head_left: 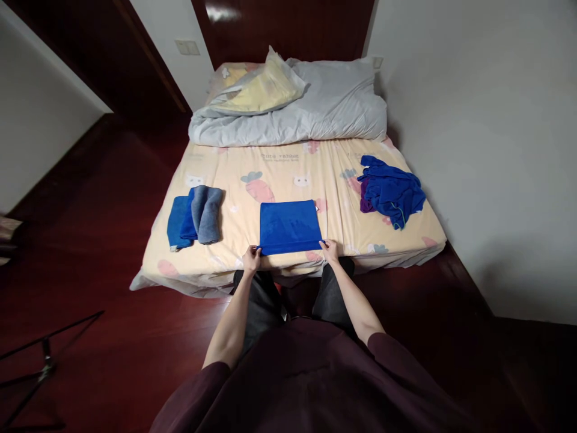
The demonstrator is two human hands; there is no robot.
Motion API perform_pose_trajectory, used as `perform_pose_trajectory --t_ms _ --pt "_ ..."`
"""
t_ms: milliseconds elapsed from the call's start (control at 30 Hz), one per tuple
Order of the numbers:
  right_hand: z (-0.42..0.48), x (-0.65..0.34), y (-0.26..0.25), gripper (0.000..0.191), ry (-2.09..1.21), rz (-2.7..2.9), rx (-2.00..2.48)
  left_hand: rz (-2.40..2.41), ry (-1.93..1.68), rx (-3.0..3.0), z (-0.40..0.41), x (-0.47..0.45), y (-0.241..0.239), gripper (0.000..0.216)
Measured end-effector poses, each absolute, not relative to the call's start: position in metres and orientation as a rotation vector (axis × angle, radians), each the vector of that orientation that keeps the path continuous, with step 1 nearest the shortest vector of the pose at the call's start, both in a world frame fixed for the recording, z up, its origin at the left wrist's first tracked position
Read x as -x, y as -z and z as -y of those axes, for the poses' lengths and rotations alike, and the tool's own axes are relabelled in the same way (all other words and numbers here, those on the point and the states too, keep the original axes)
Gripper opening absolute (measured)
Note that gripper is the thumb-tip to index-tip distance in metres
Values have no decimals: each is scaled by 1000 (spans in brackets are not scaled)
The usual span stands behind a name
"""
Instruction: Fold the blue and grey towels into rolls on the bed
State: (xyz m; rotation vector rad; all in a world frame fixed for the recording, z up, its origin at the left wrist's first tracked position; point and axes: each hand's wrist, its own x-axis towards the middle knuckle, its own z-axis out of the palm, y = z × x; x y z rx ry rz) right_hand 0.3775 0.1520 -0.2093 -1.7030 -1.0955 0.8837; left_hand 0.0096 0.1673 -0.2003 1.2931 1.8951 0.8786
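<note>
Pinches the near left corner of a flat, rectangular, bright-blue soft cloth (291,219) with the left hand (251,260), thumb and fingers drawn close together on the fabric. Grips the near right corner likewise with the right hand (330,250), with hardly any gap between thumb and fingers. Holds the near edge nearly straight between both hands, with a narrow band of the same blue running along it. Has the cloth laid out on a bed with a pale-yellow sheet (238,162) printed with carrots and white animal heads, close to the near edge and directly in front of legs in dark trousers (259,307).

Has three folded cloths well apart to the left, overlapping side by side: teal-blue cloth (178,221), royal-blue cloth (187,224) and thick grey-blue cloth (206,213). Has a crumpled heap of blue fabric (393,189) well apart to the right, with a purple piece (366,199) showing at its left side.

Faces a bunched light-grey duvet (342,99) at the far end, with a pale-yellow piece of bedding (261,93) on top, and a dark red-brown headboard (288,30) behind. Wears a dark maroon short-sleeved top (311,373).
</note>
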Motion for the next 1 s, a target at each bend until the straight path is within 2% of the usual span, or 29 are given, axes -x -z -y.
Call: perform_pose_trajectory --t_ms 600,1000 --pt "-161 -361 205 47 -719 1105 1819 -1905 -969 -1237 -162 -26 197 26" --pt "-155 -361 199 33 -617 1144 1969 -2005 -984 -1237 -148 -28 192 26"
